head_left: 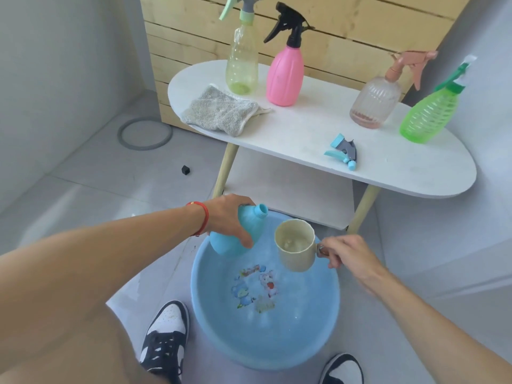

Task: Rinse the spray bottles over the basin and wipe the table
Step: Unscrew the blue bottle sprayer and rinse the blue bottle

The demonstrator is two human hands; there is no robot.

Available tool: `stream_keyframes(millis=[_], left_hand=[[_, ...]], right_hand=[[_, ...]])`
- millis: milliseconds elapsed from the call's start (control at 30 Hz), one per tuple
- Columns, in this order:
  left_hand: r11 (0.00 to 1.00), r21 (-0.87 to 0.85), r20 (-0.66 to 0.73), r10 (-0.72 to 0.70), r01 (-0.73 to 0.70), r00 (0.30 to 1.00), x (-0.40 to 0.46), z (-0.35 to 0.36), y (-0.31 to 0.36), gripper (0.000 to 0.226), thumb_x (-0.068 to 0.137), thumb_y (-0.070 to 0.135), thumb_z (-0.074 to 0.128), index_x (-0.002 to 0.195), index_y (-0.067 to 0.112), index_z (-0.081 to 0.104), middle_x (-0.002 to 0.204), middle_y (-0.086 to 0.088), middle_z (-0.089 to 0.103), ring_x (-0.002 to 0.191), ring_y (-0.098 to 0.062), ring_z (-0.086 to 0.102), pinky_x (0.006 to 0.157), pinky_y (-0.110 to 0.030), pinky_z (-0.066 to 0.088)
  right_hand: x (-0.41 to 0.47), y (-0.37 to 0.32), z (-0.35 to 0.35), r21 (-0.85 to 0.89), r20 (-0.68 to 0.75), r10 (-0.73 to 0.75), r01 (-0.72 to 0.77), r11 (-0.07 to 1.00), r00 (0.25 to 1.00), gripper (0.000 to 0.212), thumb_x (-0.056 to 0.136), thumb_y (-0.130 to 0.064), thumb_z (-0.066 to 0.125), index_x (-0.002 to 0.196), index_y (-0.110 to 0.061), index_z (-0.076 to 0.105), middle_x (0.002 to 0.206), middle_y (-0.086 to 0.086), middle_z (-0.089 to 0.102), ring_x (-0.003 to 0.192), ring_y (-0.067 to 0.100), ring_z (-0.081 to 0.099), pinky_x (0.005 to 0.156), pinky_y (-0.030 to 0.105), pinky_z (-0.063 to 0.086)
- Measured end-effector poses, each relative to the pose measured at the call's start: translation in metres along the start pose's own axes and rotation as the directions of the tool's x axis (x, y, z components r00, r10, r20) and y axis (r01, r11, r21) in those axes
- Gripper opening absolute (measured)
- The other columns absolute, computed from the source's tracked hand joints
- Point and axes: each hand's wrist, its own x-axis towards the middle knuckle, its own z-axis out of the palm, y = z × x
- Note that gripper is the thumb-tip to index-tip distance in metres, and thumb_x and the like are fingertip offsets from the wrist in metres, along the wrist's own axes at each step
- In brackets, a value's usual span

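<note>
My left hand [228, 217] grips a blue bottle [243, 231] with its spray head off, tilted over the far rim of the blue basin [210, 314] on the floor. My right hand [346, 253] holds a cream mug [296, 245] by its handle beside the bottle's open neck; a little water shows inside the mug. The bottle's blue spray head [343, 152] lies on the white table [304, 128]. On the table stand a yellow-green bottle [241, 65], a pink bottle [285, 70], a clear ribbed bottle [376, 103] and a green bottle [429, 115]. A grey cloth [221, 112] lies at the table's left end.
The table has a lower shelf [291, 189] and wooden legs. A wooden slat panel [346, 29] stands behind it. On the tiled floor lie a grey ring [145, 133] and a small black cube [186, 170]. My two shoes [166, 333] flank the basin's near side.
</note>
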Motion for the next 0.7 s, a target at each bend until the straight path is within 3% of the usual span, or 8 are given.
stream_keyframes(millis=[67, 167, 300, 400, 500, 700], left_hand=[[1.000, -0.013, 0.020, 0.007, -0.007, 1.000, 0.001, 0.001, 0.000, 0.068, 0.056, 0.036, 0.096, 0.113, 0.044, 0.061, 0.105, 0.010, 0.066, 0.094, -0.017, 0.069, 0.076, -0.047, 0.064], [0.999, -0.020, 0.041, 0.038, -0.037, 0.998, 0.001, 0.003, 0.003, 0.065, 0.053, 0.040, 0.096, 0.107, 0.047, 0.061, 0.106, 0.012, 0.067, 0.095, -0.015, 0.069, 0.076, -0.046, 0.064], [0.996, -0.039, 0.063, 0.084, -0.082, 0.994, 0.000, 0.009, 0.010, 0.068, 0.055, 0.039, 0.095, 0.114, 0.045, 0.061, 0.109, 0.012, 0.065, 0.098, -0.015, 0.068, 0.077, -0.045, 0.064], [0.994, -0.056, 0.067, 0.096, -0.092, 0.993, 0.000, 0.012, 0.014, 0.069, 0.056, 0.038, 0.095, 0.116, 0.044, 0.061, 0.110, 0.012, 0.065, 0.097, -0.016, 0.068, 0.077, -0.046, 0.064], [0.993, -0.068, 0.071, 0.098, -0.093, 0.993, 0.001, 0.012, 0.017, 0.065, 0.058, 0.036, 0.095, 0.112, 0.044, 0.061, 0.108, 0.011, 0.066, 0.096, -0.016, 0.069, 0.076, -0.048, 0.064], [0.992, -0.095, 0.069, 0.092, -0.085, 0.993, 0.003, 0.010, 0.018, 0.055, 0.059, 0.030, 0.097, 0.098, 0.045, 0.061, 0.103, 0.009, 0.067, 0.093, -0.018, 0.069, 0.075, -0.051, 0.064]], right_hand=[[-0.005, -0.022, -0.015, -0.015, -0.028, -0.042, 0.042, 0.999, 0.999, 0.055, 0.092, -0.023, 0.065, 0.041, -0.017, 0.046, 0.049, 0.003, 0.047, 0.062, 0.013, 0.066, 0.076, 0.036, 0.047], [-0.015, -0.050, -0.030, -0.052, -0.102, -0.105, 0.100, 0.994, 0.989, 0.051, 0.077, -0.048, 0.071, 0.047, -0.018, 0.042, 0.048, 0.002, 0.044, 0.056, 0.020, 0.052, 0.067, 0.037, 0.041], [-0.023, -0.064, -0.028, -0.044, -0.217, -0.173, 0.167, 0.985, 0.961, 0.049, 0.075, -0.041, 0.069, 0.049, -0.010, 0.041, 0.049, 0.004, 0.043, 0.058, 0.020, 0.042, 0.064, 0.036, 0.035], [-0.024, -0.069, -0.016, -0.022, -0.315, -0.187, 0.190, 0.982, 0.931, 0.052, 0.073, -0.034, 0.070, 0.057, -0.003, 0.031, 0.057, 0.009, 0.030, 0.061, 0.020, 0.032, 0.064, 0.036, 0.028], [-0.028, -0.077, -0.006, -0.124, -0.388, -0.261, 0.230, 0.965, 0.884, 0.053, 0.079, -0.024, 0.070, 0.057, -0.013, 0.023, 0.058, 0.003, 0.020, 0.061, 0.019, 0.021, 0.057, 0.033, 0.021], [-0.032, -0.081, 0.002, -0.284, -0.414, -0.385, 0.285, 0.916, 0.825, 0.053, 0.083, -0.018, 0.069, 0.059, -0.007, 0.023, 0.055, 0.001, 0.018, 0.055, 0.015, 0.017, 0.046, 0.028, 0.018]])
